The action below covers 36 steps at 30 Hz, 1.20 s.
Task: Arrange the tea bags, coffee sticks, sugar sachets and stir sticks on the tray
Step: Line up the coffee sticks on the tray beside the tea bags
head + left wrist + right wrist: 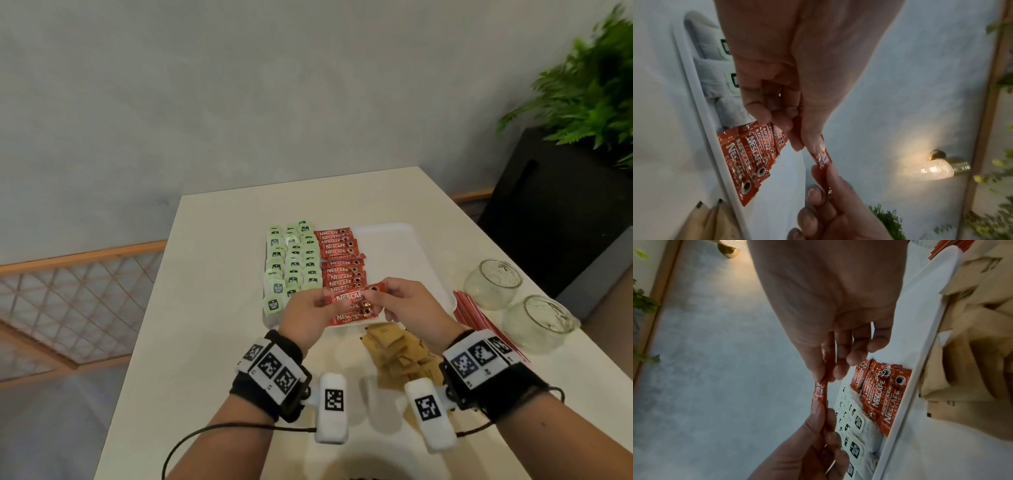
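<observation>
— Wrist bands (274,368) with black-and-white square markers sit lowest in the head view, one on each forearm, each with a white block beside it; what are the hands doing above them?

— Both are raised over the near edge of the white tray (404,246), mid-frame; the left hand (305,313) pinches one end of a red coffee stick (349,297) and the right hand (407,301) pinches the other end, thumbs against curled fingers; the stick runs level between them, held clear of the tray.

— And from the wrists?

— Left wrist view shows the same stick (823,160) edge-on, running down the middle of the frame from the left hand's thumb to the right hand's fingers at lower centre; the right wrist view mirrors it.

— Where is everything else?

— Green-tagged tea bags (291,260) fill the left part of the tray in columns; a column of red coffee sticks (342,263) lies just right of them, overlapping like tiles, running toward the hands; the right part of the tray is bare white.

— Sugar?

— Brown sugar sachets (400,353) lie in a loose heap on the bench (212,308), off the tray, just below it and partly under the right wrist; red stir sticks (472,311) lie in a bundle on the bench right of the tray; two glass jars (493,284) stand further right, near the bench edge.

— Background?

— Pale wall across the top; green plant (589,89) on a dark stand at upper right; a lit wall lamp (935,168) at right of the left wrist view.
</observation>
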Motion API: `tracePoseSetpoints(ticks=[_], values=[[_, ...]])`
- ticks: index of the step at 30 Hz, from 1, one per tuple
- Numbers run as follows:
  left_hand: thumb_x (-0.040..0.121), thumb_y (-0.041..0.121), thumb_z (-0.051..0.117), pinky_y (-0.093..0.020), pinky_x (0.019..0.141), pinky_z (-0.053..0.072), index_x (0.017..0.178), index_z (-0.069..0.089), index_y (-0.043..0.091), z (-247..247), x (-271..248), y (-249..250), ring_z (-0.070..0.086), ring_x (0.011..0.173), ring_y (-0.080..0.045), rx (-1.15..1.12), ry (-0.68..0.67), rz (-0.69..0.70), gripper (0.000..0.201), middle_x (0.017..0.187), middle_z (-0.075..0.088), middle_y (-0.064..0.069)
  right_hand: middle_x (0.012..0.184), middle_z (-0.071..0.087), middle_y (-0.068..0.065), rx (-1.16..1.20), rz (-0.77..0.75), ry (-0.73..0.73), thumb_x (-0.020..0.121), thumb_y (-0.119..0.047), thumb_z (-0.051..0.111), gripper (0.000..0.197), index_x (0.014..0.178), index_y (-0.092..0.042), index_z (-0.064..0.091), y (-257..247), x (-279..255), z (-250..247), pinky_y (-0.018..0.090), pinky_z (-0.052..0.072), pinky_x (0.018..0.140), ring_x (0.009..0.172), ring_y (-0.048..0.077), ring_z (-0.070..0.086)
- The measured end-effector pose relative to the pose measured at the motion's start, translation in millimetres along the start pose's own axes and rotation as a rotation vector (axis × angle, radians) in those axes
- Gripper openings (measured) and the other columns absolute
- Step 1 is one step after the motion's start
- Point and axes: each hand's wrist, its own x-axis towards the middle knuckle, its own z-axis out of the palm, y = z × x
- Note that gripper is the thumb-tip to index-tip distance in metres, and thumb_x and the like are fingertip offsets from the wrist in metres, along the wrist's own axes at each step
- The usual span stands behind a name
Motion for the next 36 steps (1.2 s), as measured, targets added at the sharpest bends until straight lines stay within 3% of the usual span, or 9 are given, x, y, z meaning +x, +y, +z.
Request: tracePoseSetpoints(ticks=[3, 6, 10, 13, 17, 21, 24, 28, 36], values=[[0.086, 0.010, 0.072, -0.006, 0.052, 0.040, 0.079, 0.070, 0.018, 6, -6, -1, 0.055, 0.050, 0.009, 0.049, -0.047, 0.008, 0.011, 0.059, 0.065, 0.016, 0.067, 0.066, -0.002, 0.007, 0.005, -0.067, 0.085, -0.019, 0.073, 0.015, 0.091, -0.006, 0.073, -1, -4, 2, 0.015, 0.046, 0.055, 0.053, 0.003, 0.053], [0.085, 0.015, 0.074, -0.014, 0.060, 0.041, 0.078, 0.073, 0.020, 11, -8, -10, 0.053, 0.053, 0.005, 0.092, -0.054, -0.023, 0.009, 0.056, 0.063, 0.017, 0.064, 0.065, 0.002, 0.017, 0.020, -0.123, 0.082, -0.016, 0.076, 0.015, 0.088, -0.003, 0.074, 3, -7, 1, 0.017, 0.046, 0.053, 0.053, 0.007, 0.052], [0.082, 0.016, 0.076, -0.029, 0.074, 0.047, 0.076, 0.075, 0.018, 9, -4, -14, 0.059, 0.061, -0.002, 0.124, -0.031, -0.048, 0.006, 0.063, 0.068, 0.012, 0.062, 0.067, 0.006, -0.010, 0.054, -0.044, 0.077, -0.017, 0.080, 0.021, 0.082, -0.001, 0.066, 10, -3, -11, 0.019, 0.045, 0.050, 0.049, 0.011, 0.053], [0.081, 0.024, 0.077, -0.040, 0.087, 0.055, 0.086, 0.077, 0.018, 5, 5, -8, 0.070, 0.079, -0.015, 0.222, 0.003, 0.006, 0.007, 0.081, 0.075, 0.004, 0.076, 0.073, 0.014, -0.012, 0.037, -0.042, 0.083, -0.014, 0.074, 0.019, 0.088, 0.003, 0.067, 8, 7, -20, 0.022, 0.047, 0.054, 0.054, 0.013, 0.059], [0.088, 0.037, 0.066, -0.036, 0.097, 0.044, 0.106, 0.067, 0.031, -6, 22, 0, 0.063, 0.090, -0.009, 0.763, 0.134, 0.074, 0.019, 0.090, 0.067, 0.015, 0.087, 0.075, 0.015, -0.102, 0.040, 0.024, 0.092, -0.010, 0.063, 0.012, 0.095, 0.000, 0.069, 14, 26, -32, 0.021, 0.046, 0.058, 0.061, 0.017, 0.064], [0.089, 0.038, 0.063, -0.038, 0.100, 0.029, 0.102, 0.067, 0.037, -7, 34, 0, 0.056, 0.102, -0.012, 1.152, 0.119, 0.125, 0.014, 0.096, 0.067, 0.014, 0.084, 0.073, 0.002, -0.403, 0.077, 0.081, 0.090, -0.021, 0.067, 0.010, 0.087, -0.014, 0.074, 32, 36, -45, 0.026, 0.045, 0.070, 0.072, 0.013, 0.062], [0.088, 0.040, 0.065, -0.040, 0.101, 0.026, 0.098, 0.070, 0.036, 3, 41, -6, 0.057, 0.103, -0.013, 1.261, -0.007, 0.141, 0.012, 0.098, 0.069, 0.014, 0.088, 0.068, -0.006, -0.473, 0.093, 0.070, 0.090, -0.023, 0.066, 0.012, 0.094, -0.015, 0.074, 37, 37, -46, 0.019, 0.040, 0.068, 0.081, 0.005, 0.057], [0.086, 0.044, 0.065, -0.042, 0.104, 0.025, 0.096, 0.072, 0.036, 13, 51, -10, 0.057, 0.102, -0.014, 1.321, -0.098, 0.154, 0.015, 0.098, 0.070, 0.013, 0.092, 0.068, -0.005, -0.537, 0.098, 0.012, 0.092, -0.024, 0.064, 0.015, 0.096, -0.014, 0.074, 40, 42, -43, 0.013, 0.036, 0.064, 0.081, 0.002, 0.054], [0.090, 0.043, 0.062, -0.040, 0.101, 0.024, 0.097, 0.072, 0.035, 10, 66, -8, 0.061, 0.096, -0.011, 1.306, -0.107, 0.171, 0.014, 0.097, 0.071, 0.015, 0.084, 0.065, -0.010, -0.607, 0.138, -0.089, 0.090, -0.025, 0.067, 0.011, 0.091, -0.018, 0.075, 42, 55, -30, 0.018, 0.039, 0.069, 0.086, 0.008, 0.059]])
